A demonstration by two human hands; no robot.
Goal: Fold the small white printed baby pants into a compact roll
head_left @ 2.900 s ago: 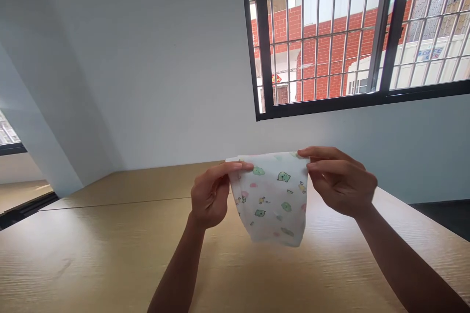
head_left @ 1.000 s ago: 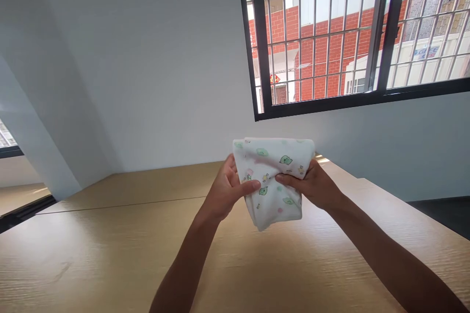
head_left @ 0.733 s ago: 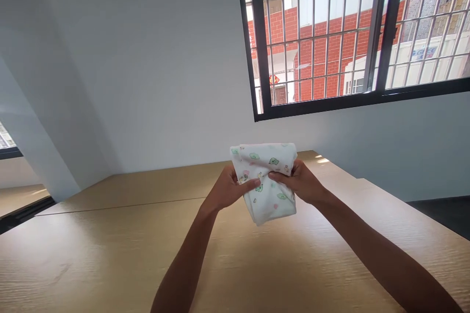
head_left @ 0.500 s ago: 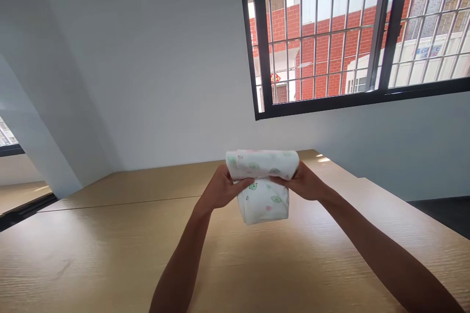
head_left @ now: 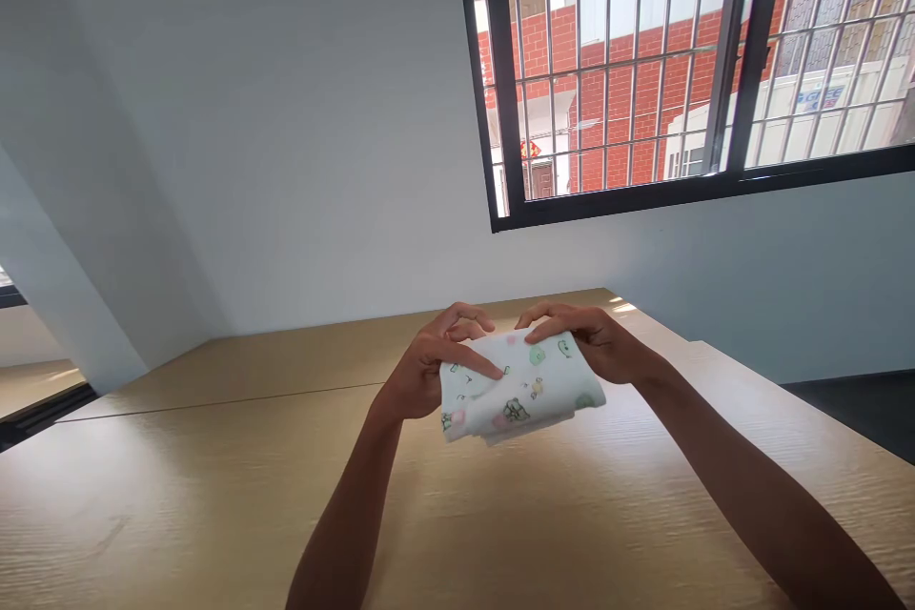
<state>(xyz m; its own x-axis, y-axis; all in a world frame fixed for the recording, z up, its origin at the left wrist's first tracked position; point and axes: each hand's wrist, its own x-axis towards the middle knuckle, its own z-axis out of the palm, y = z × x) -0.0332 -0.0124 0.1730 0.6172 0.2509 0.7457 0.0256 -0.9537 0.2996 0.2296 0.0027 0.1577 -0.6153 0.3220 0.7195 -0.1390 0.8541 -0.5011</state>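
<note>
A folded white cloth (head_left: 525, 386) with small green, pink and yellow prints is held up above the wooden table, tilted a little. My left hand (head_left: 436, 362) grips its left side, the thumb lying across the front face and the fingers curled behind the top edge. At the upper right corner, my right hand (head_left: 590, 338) pinches the cloth, its fingers bent over the top. Loose layers show along the lower edge. The back of the cloth is hidden from me.
The light wooden table (head_left: 214, 477) spreads beneath both arms, with a seam across its far part. Behind it rises a grey wall (head_left: 321, 133) with a barred, black-framed window (head_left: 615, 200) at the right. A dark track (head_left: 50, 415) runs along the left edge.
The cloth's top part has come down over the front, so one wide face now shows instead of a roll above a hanging flap. Both hands have shifted their hold to its upper edge.
</note>
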